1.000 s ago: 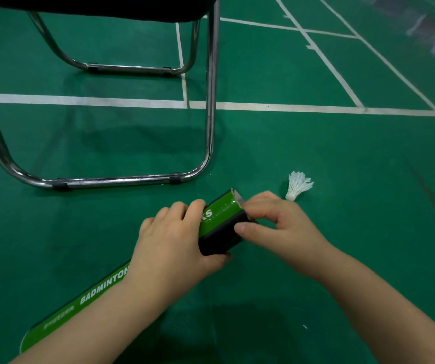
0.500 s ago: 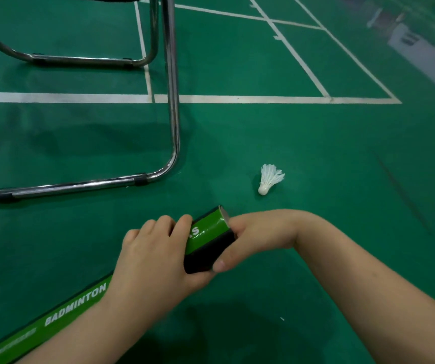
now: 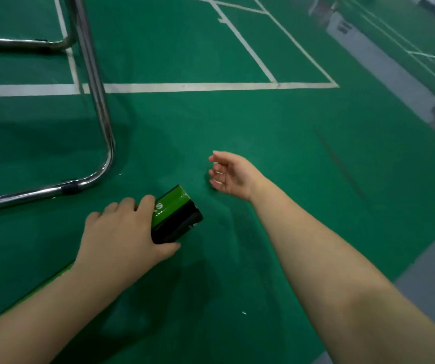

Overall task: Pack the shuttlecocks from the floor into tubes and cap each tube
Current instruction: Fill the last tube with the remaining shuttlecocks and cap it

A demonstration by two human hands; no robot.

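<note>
A green and black shuttlecock tube [image 3: 175, 214] lies slanted on the green court floor, its far end pointing up and right. My left hand [image 3: 122, 232] is wrapped over it just behind that end and hides most of its length. My right hand [image 3: 233, 174] hovers over the floor a little beyond and to the right of the tube end. Its thumb and fingers are curled but apart, with nothing visible between them. No shuttlecock shows; the spot under my right hand is hidden. I cannot tell whether the tube end is capped.
A chrome chair frame [image 3: 98, 106] stands on the floor to the left of the tube, its bend close to my left hand. White court lines [image 3: 185, 86] cross farther out. Grey flooring [image 3: 426, 279] borders the mat on the right.
My right hand has left the tube end and reached forward and right to where the white shuttlecock lay; the shuttlecock is no longer visible. My left hand still holds the tube.
</note>
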